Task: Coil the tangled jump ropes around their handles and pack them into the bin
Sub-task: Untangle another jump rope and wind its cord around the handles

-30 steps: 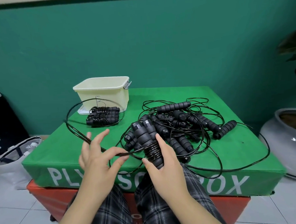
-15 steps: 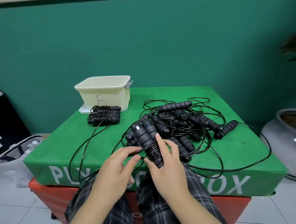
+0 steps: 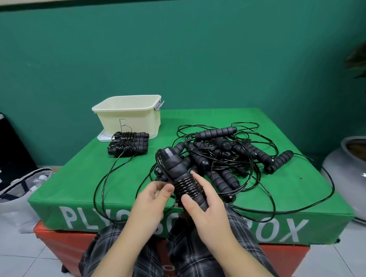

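Fingers (image 3: 198, 181) of my right hand (image 3: 205, 209) curled round the handles (image 3: 181, 176) at lower centre, long axis tilted up-left, while my left hand (image 3: 151, 200) pinched the rope (image 3: 99, 185) just beside the coils, nearer.

handles (image 3: 215, 133) look like matt black foam, cords (image 3: 264, 212) glossy thin plastic. bin (image 3: 130, 117) at 11 o'clock is smooth cream plastic, box top (image 3: 286, 188) slightly shiny green vinyl.

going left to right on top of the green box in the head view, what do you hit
cream bin → coiled ropes in front of it → handle pair being wrapped, gripped by the right hand → tangled rope pile → lone handle at the far right
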